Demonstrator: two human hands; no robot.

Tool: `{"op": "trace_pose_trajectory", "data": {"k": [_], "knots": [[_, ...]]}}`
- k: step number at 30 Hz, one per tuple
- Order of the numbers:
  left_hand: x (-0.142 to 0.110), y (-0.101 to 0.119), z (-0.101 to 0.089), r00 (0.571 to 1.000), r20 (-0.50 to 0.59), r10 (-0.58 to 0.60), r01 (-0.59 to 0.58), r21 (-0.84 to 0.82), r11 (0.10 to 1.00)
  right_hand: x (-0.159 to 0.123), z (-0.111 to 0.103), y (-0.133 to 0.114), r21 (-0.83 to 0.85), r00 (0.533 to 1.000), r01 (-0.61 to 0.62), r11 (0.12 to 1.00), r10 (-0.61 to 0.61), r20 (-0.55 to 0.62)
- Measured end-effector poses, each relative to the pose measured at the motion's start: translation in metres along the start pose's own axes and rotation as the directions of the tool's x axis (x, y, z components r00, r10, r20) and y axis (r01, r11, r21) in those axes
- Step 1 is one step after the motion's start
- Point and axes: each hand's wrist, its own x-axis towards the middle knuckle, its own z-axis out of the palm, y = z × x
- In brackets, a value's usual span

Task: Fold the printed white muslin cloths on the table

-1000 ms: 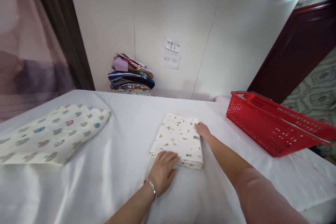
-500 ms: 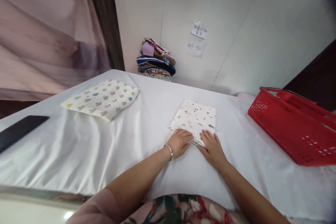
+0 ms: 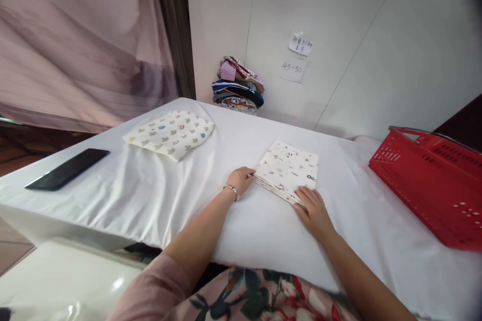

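A folded white cloth (image 3: 289,165) with a small scattered print lies on the white-covered table in front of me, its layered near edge facing me. At its left near corner, my left hand (image 3: 241,180), with a bracelet on the wrist, has its fingertips closed on the edge. My right hand (image 3: 315,211) rests on the near right corner, fingers stretched out over the top and the thumb by the front edge. Farther left lies another folded cloth (image 3: 171,134), cream with grey, blue and red mouse-head shapes, apart from both hands.
A dark flat panel (image 3: 68,169) lies at the table's left. On the right stands a red plastic basket (image 3: 429,180) with a metal handle. Folded clothes (image 3: 238,85) are piled behind the far edge, by a wall with paper notes (image 3: 300,44). A pink curtain (image 3: 86,45) hangs at left.
My left hand has moved left, from the cloth's near edge to its left corner. The right hand stays at the right corner. The view has shifted left, showing more of the dark panel.
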Motion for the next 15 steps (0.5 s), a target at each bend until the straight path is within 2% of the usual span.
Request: {"op": "trace_pose_trajectory", "data": {"k": [5, 10, 12, 15], "knots": [[-0.0013, 0.0009, 0.0035, 1.0, -0.012, 0.023, -0.023, -0.028, 0.999, -0.0029, 0.003, 0.004, 0.044, 0.998, 0.057, 0.997, -0.056, -0.035], [-0.0015, -0.0014, 0.0027, 0.999, -0.045, 0.031, -0.028, 0.066, 0.997, -0.0016, 0.0009, 0.0028, 0.046, 0.998, 0.057, 0.997, -0.057, -0.001], [-0.002, -0.0014, 0.0017, 0.998, -0.055, 0.014, -0.01, 0.078, 0.997, -0.0015, 0.0006, 0.0029, 0.054, 0.998, 0.06, 0.997, -0.06, 0.002], [-0.0029, 0.0007, 0.0009, 0.999, -0.012, -0.034, 0.035, 0.029, 0.999, -0.0019, 0.0017, 0.0038, 0.069, 0.997, 0.079, 0.994, -0.077, -0.031]]}}
